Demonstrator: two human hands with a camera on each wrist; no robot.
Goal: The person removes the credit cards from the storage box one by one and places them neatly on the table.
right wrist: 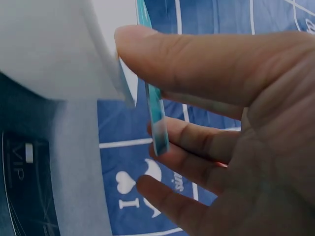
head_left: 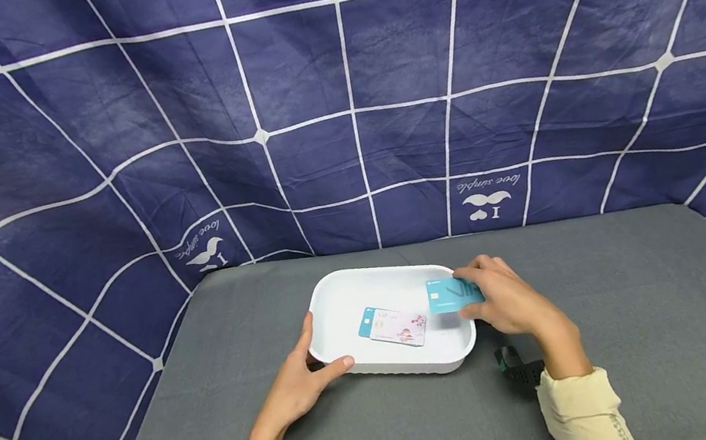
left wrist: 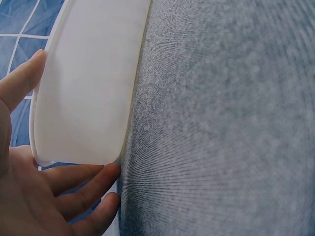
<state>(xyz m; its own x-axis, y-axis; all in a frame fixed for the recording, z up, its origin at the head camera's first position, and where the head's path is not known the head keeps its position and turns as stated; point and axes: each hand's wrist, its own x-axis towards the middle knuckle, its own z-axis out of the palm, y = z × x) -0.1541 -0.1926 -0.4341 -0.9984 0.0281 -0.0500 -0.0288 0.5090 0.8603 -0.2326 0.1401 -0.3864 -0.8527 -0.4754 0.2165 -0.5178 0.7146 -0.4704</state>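
Note:
A shallow white plastic box with rounded corners sits on the grey surface. My left hand grips its near left corner, the thumb at the front rim and the fingers round the left end; in the left wrist view fingertips touch the box's end. Over the box's right end, my right hand pinches a teal card by its right edge, thumb on the near side. Inside the box, a white card with pink floral print lies partly over another teal card.
In the right wrist view a black card marked VIP lies on the table beside the box. The grey tabletop extends around. A blue curtain with white grid lines hangs behind and at the sides. Black straps sit at the wrists.

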